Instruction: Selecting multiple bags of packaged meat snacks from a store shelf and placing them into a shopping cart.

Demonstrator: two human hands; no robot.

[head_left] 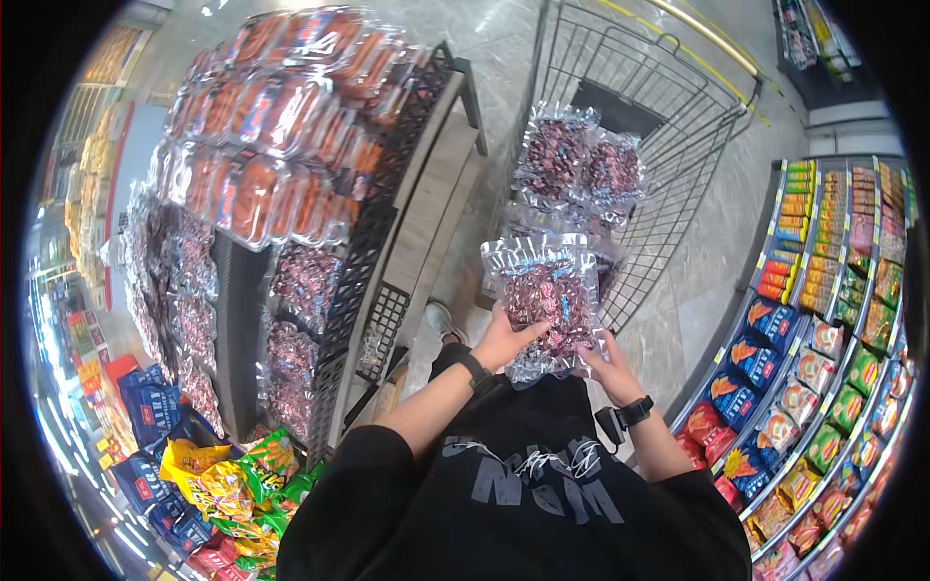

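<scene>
In front of my chest I hold a clear, sealed plastic pack (550, 305) of small dark-red food pieces; what kind they are I cannot make out. My left hand (508, 341) grips its lower left side, thumb across the front. On its lower right edge, my right hand (607, 366) is closed with the fingers mostly behind the pack. Just beyond, similar packs (554, 160) lie in a wire shopping cart (668, 208). The held pack overlaps the cart's near end and hides part of what is inside.
To the left, a black display stand (412, 184) carries stacked clear trays of reddish food (257, 198) and more dark-red packs (302, 286). Bright snack bags (208, 484) sit at the lower left. A curved shelf of snacks (790, 387) stands along the right. Grey tiled floor (499, 34) shows between.
</scene>
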